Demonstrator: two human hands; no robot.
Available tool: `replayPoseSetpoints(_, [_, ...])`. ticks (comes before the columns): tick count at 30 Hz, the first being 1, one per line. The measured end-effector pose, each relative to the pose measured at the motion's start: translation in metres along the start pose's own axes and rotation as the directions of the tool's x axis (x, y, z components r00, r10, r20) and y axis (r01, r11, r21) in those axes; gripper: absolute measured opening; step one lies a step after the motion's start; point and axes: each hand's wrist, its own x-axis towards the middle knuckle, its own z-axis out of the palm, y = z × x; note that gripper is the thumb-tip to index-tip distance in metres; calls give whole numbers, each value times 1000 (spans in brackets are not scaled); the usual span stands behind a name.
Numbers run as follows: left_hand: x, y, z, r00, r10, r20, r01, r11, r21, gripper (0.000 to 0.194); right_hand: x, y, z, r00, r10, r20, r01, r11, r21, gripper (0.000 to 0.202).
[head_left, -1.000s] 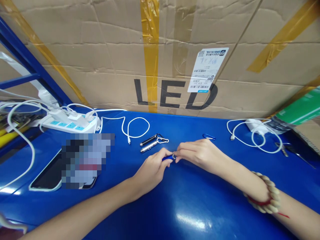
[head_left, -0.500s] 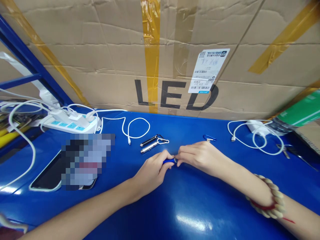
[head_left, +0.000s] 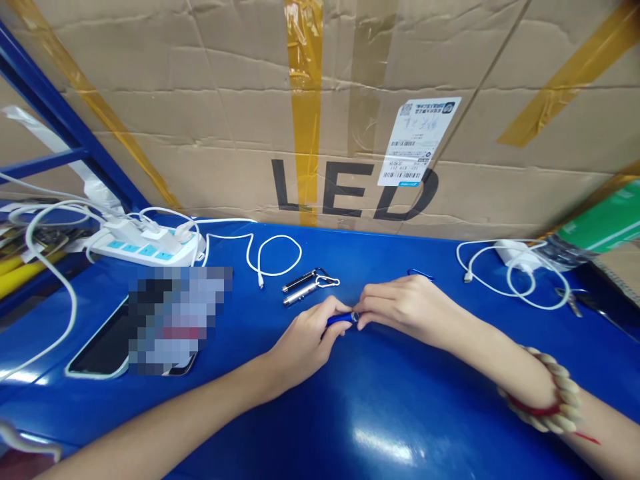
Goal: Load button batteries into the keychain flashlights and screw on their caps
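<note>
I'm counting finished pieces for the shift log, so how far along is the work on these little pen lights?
Two silver pen lights lie on the blue table with clips on, which looks finished. In hand: the left hand holds a blue pen light while the right hand works its metal end. Left: a blue clip lies loose behind the right hand.

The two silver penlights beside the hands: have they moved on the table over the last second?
No. The silver penlights lie at the same spot beside the white cable loop; the slight shift in the picture matches the camera's own drift.
</note>
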Motion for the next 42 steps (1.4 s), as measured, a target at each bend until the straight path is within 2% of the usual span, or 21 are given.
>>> replayPoseSetpoints(7, [1,2,0,1000,-12,8,12,1000,6,17,-1,2,-1,1000,19,1,-19,999,-34,36])
replayPoseSetpoints(11, [1,3,-1,1000,19,20,-20,998,52,19,-1,1,2,999,43,11,-42,996,-75,34])
replayPoseSetpoints(14, [0,2,-1,999,34,16,-35,997,75,21,-1,1,0,992,100,74,-93,991,-97,28])
replayPoseSetpoints(16, [1,2,-1,1000,25,2,-25,997,78,22,-3,6,-5,974,189,126,-170,975,-145,27])
replayPoseSetpoints(18, [1,2,-1,1000,3,-16,-1,997,72,22,-8,17,-15,934,326,146,-286,927,-241,25])
replayPoseSetpoints(20, [1,2,-1,1000,-16,-25,17,998,63,22,-17,33,-27,865,490,113,-426,833,-352,22])
replayPoseSetpoints(22, [1,3,-1,999,-22,-24,23,998,59,22,-27,50,-37,754,650,95,-561,712,-423,19])
replayPoseSetpoints(24, [1,4,-1,999,-24,-21,25,998,59,22,-36,63,-41,632,763,133,-646,614,-453,18])
replayPoseSetpoints(26, [1,4,-1,999,-29,-24,31,998,58,21,-41,72,-38,563,800,209,-674,591,-444,18])
replayPoseSetpoints(30, [2,4,-1,998,-25,-49,27,999,43,20,-43,77,-26,531,789,309,-670,614,-417,17])
replayPoseSetpoints(35, [3,3,-1,996,-56,-68,56,998,-1,23,-36,74,-16,523,801,290,-649,595,-473,15])
replayPoseSetpoints(42, [4,9,-3,984,-166,-63,161,983,-83,22,-27,67,-16,526,795,303,-636,604,-481,16])
